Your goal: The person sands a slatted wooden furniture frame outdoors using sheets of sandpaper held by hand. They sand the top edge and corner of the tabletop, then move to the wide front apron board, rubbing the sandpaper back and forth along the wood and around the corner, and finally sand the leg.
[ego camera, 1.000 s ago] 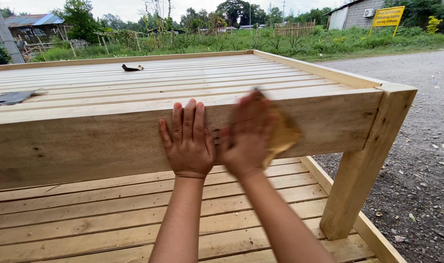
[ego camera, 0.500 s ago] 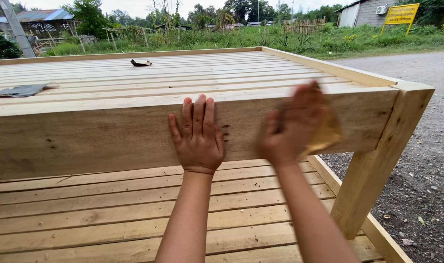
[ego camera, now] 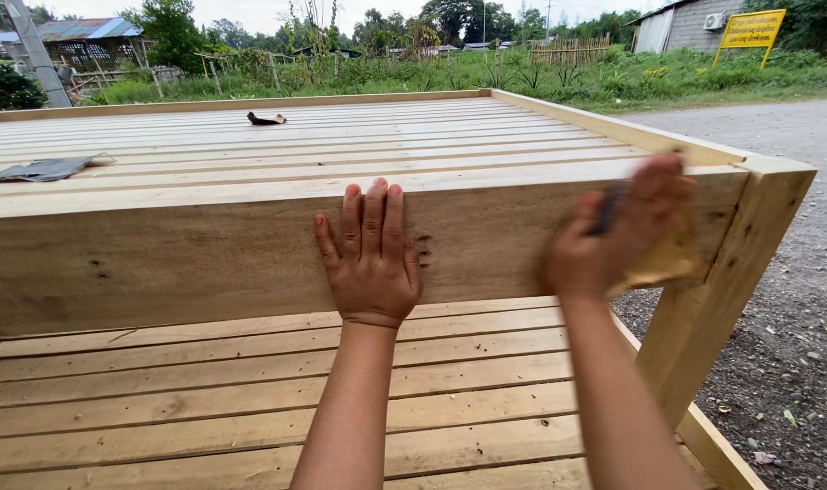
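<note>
A pale wooden frame with a slatted top stands before me, and its wide front board faces me. My left hand lies flat on that board, fingers up and close together, holding nothing. My right hand is blurred by motion and presses a tan sheet of sandpaper against the board near the right corner post.
A lower slatted shelf runs under the board. On the top slats lie a dark grey rag at the left and a small dark scrap further back. Gravel ground lies to the right, grass and sheds beyond.
My right hand has slid the sandpaper rightward along the front board, from beside my left hand to near the corner post. My left hand stays flat on the board.
</note>
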